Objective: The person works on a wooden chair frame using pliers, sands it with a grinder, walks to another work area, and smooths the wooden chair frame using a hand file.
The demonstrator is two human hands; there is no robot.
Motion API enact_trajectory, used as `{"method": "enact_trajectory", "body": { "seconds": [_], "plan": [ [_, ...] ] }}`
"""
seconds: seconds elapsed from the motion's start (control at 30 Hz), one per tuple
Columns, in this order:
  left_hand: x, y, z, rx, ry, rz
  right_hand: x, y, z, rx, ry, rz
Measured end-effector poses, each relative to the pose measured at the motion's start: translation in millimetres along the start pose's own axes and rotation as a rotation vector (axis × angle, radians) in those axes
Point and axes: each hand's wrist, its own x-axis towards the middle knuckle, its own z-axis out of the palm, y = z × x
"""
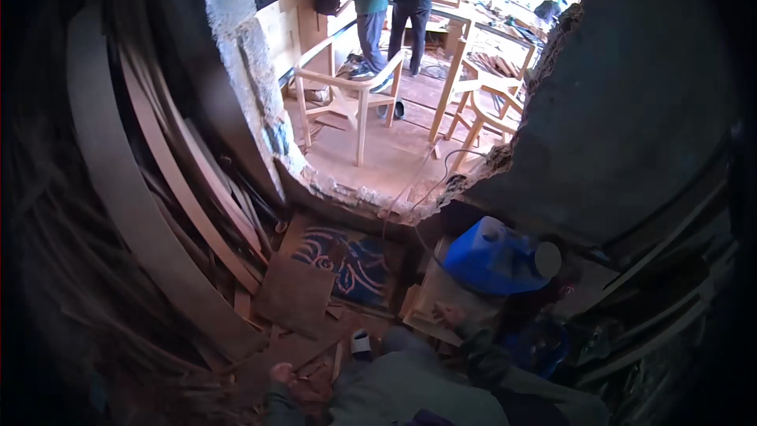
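In dim light at the bottom, my left hand (282, 373) hangs over wood scraps (315, 383) on the floor, and nothing shows in it. Its fingers are too small and dark to read. My right hand (451, 314) is stretched forward with its fingers apart, at a pale wooden box or frame (418, 313); whether it touches the wood I cannot tell. Just beyond that hand, a blue plastic jerrycan (489, 256) lies tilted. Between my hands is a small white, cup-like thing (360, 341). A flat brown board (296, 296) partly covers a blue patterned mat (343, 260).
Long planks (130, 181) lean along the left, with more boards (670, 323) at the right. Ahead, a rough-edged wall opening (371, 197) has a cable (418, 225) across it. Beyond stand an unfinished wooden chair frame (359, 87), more chair frames (485, 102) and two people (414, 0).
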Motion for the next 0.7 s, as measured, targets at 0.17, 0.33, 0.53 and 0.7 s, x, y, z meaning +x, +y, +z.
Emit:
{"method": "enact_trajectory", "body": {
  "seconds": [0.17, 0.33, 0.53, 0.7],
  "plan": [
    [53.3, 186.9, 80.8, 0.263, -0.079, 0.211, 9.5, -106.6, 1.3, 0.180, 0.100, -0.091],
    [82.5, 348.5, 224.8, 0.580, -0.280, 0.549, 43.8, -186.8, -17.8, 0.158, 0.109, -0.301],
    [119.8, 485.6, 355.9, 0.727, -0.468, 0.797, 117.8, -273.2, -66.6, 0.322, 0.136, -0.311],
    [183.7, 516.3, 345.7, 0.923, -0.339, 0.706, 155.8, -346.0, -137.8, 0.333, 0.210, -0.376]
  ]
}}
